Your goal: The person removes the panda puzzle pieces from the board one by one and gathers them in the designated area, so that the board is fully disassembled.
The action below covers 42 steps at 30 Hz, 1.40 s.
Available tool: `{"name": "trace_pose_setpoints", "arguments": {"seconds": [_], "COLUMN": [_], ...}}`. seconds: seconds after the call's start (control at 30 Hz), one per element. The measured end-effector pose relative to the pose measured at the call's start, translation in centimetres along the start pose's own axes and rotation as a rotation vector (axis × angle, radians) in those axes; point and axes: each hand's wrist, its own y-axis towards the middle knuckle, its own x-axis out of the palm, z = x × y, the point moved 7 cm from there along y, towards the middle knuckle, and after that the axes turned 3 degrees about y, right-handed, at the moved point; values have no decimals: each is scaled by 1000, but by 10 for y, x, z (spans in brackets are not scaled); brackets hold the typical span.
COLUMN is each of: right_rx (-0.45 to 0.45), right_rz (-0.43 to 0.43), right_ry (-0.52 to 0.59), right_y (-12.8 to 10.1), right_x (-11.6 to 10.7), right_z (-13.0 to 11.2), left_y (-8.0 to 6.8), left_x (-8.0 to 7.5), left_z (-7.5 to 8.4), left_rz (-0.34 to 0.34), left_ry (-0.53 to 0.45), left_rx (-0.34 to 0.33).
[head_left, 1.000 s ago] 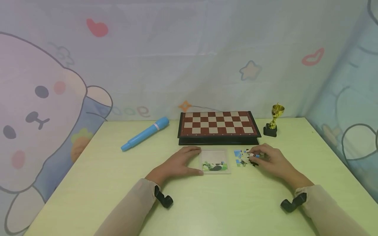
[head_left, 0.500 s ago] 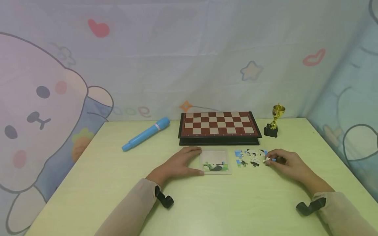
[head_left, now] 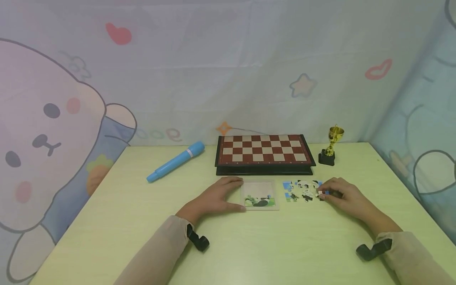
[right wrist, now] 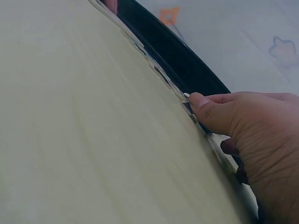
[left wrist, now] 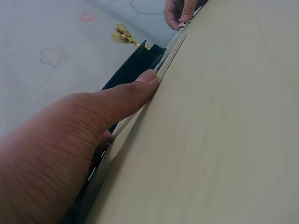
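In the head view, a pale square puzzle tray (head_left: 259,189) lies on the table, its lower part filled with green, black and white panda pieces. My left hand (head_left: 213,199) holds the tray at its left side, thumb at the near corner and fingers at the far one; the left wrist view shows the thumb (left wrist: 140,84) against its edge. To the tray's right, several loose jigsaw pieces (head_left: 305,190) lie close together. My right hand (head_left: 350,200) pinches a small jigsaw piece (head_left: 321,192), white and blue, at the right end of that group. Its underside and the curled fingers are partly hidden.
A brown-and-cream chessboard box (head_left: 263,152) stands just behind the tray and pieces. Back left lies a blue toy microphone-like stick (head_left: 175,162); a small gold trophy cup (head_left: 331,144) stands back right. A printed cloth (head_left: 256,79) hangs behind the table.
My right hand moved right from over the loose pieces with a piece in its fingers, then shifted slightly back left. The left hand and the tray stay in place.
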Motion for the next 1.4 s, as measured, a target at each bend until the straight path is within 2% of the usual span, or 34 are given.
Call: {"name": "trace_pose_setpoints", "arguments": {"seconds": [0.27, 0.7, 0.9, 1.23, 1.4], "right_rx": [21, 47, 45, 50, 112], "right_rz": [-13, -12, -7, 41, 67], "right_ry": [-36, 24, 17, 46, 79], "right_y": [0, 1, 1, 2, 1], "right_x": [1, 1, 2, -2, -2], "right_z": [-1, 0, 2, -2, -1], "left_y": [0, 0, 0, -1, 0], "left_x": [-1, -2, -1, -2, 1], "left_z": [1, 1, 1, 2, 1], "left_rz": [-2, 3, -2, 1, 11], "left_ry": [-5, -3, -6, -4, -14], "left_rx": [2, 6, 3, 4, 13]}}
